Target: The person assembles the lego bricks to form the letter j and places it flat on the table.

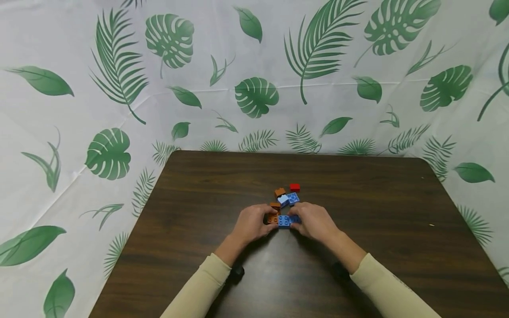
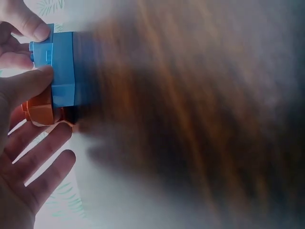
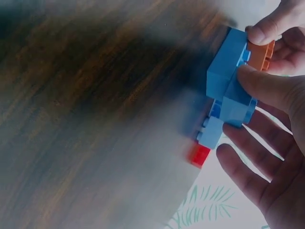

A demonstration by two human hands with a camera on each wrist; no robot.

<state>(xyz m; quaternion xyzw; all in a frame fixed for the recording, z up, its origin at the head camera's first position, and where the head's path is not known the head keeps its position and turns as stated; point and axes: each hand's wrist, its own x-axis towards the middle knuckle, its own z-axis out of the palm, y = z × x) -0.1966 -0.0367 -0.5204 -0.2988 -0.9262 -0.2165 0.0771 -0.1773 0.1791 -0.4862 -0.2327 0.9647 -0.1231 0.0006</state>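
Observation:
Both hands meet at the middle of the dark wooden table (image 1: 199, 185). Between them are a blue brick (image 1: 284, 220) and an orange brick (image 1: 272, 217), pressed together. My left hand (image 1: 263, 217) pinches the orange brick (image 2: 40, 109), its thumb against the edge of the blue brick (image 2: 62, 71). My right hand (image 1: 297, 219) pinches the blue brick (image 3: 228, 76), thumb on its side, with the orange brick (image 3: 261, 55) behind. The lower fingers of both hands are spread loosely. The wrist views are blurred.
Just behind the hands lie loose bricks: a light blue one (image 1: 283, 200), a blue one (image 1: 293, 198), an orange one (image 1: 280, 192), a red one (image 1: 294, 187) and a brown one (image 1: 275, 206). A leaf-print cloth (image 1: 254, 97) hangs behind and around the table.

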